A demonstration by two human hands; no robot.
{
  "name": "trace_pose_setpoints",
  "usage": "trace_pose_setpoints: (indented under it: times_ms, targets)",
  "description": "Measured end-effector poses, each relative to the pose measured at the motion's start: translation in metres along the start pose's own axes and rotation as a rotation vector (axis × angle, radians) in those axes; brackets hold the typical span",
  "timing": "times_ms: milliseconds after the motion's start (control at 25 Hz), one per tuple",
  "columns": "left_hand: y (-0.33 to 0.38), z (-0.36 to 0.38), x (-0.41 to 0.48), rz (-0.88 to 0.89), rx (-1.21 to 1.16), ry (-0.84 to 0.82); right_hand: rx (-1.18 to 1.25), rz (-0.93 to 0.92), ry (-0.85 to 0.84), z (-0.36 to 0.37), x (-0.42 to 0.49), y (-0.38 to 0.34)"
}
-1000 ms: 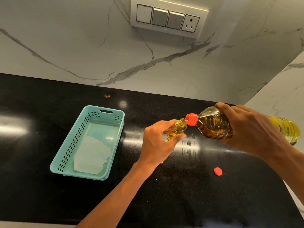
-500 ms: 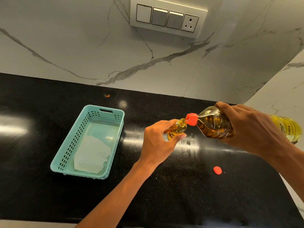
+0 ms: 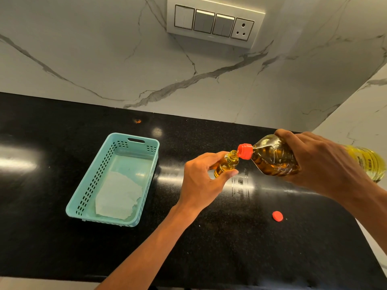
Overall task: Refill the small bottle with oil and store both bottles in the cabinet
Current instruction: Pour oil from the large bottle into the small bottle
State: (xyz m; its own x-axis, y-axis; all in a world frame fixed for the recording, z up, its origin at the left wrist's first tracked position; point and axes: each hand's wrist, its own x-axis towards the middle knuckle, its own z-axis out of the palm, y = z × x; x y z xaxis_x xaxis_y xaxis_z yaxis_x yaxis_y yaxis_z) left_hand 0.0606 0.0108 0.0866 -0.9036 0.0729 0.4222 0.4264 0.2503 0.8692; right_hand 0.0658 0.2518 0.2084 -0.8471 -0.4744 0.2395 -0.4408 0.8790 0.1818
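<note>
- L hand (image 3: 201, 183): raised mid-frame, back of hand to cam, thumb + fingers curled round small bottle (image 3: 227, 164).
- L forearm: bare, comes up from bottom edge, angled up-right to wrist.
- R hand (image 3: 320, 164): knuckles up, fingers wrapped over big bottle (image 3: 272, 158) nr its shoulder.
- R forearm: bare, enters from right edge, slopes up-left to wrist.

A black countertop (image 3: 230, 248) carries a teal basket (image 3: 94, 181) and, well apart, a small red cap (image 3: 277, 216).

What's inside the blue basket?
Inside the turquoise perforated plastic basket lies one pale, ragged-edged sheet of paper, flat on the floor. Anything beneath that sheet is covered and cannot be seen.
</note>
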Motion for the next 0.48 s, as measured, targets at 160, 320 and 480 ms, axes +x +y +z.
trace_pose_setpoints:
  times_ms: [160, 320, 480]
  targets:
    - [0.0014, 0.0005, -0.0002, 0.000, -0.004, -0.009, 0.000, -0.004, 0.000, 0.0001, -0.0001, 0.0006]
    - [0.0021, 0.0009, 0.0001, 0.000, -0.002, -0.007, 0.000, -0.004, 0.002, 0.0006, -0.0009, 0.0020]
    - [0.0010, 0.0011, 0.0002, -0.002, -0.005, -0.009, -0.001, -0.008, -0.005, 0.0012, -0.0003, 0.0024]
